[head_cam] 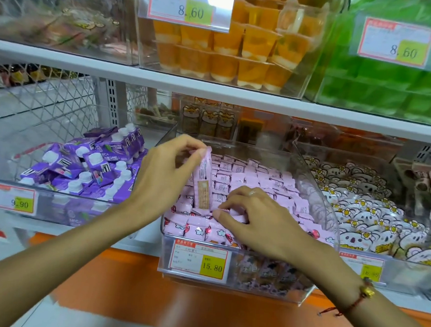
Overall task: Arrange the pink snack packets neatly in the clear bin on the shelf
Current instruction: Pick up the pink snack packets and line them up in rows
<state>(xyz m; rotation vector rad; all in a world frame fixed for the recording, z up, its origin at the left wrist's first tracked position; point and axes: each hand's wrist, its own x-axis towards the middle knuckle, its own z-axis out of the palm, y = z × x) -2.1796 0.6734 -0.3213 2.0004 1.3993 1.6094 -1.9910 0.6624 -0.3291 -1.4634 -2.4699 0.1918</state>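
One pink packet (pixel 203 180) stands upright, its long axis running from 12 to 6 o'clock, lower end among the pink snack packets (pixel 254 177) that fill the clear bin (pixel 308 170) in rows too many to count. The left hand (pixel 166 174) pinches its top end. At 4 o'clock of it, the right hand (pixel 252 218) presses curled fingers onto the front packets. One price tag (pixel 200 260) reads 15.80. At 9 o'clock lie purple cartons (pixel 86 164); at 3 o'clock, koala packets (pixel 366 212).

Bright even light, soft blur, glare on upper price tag (pixel 187 4).
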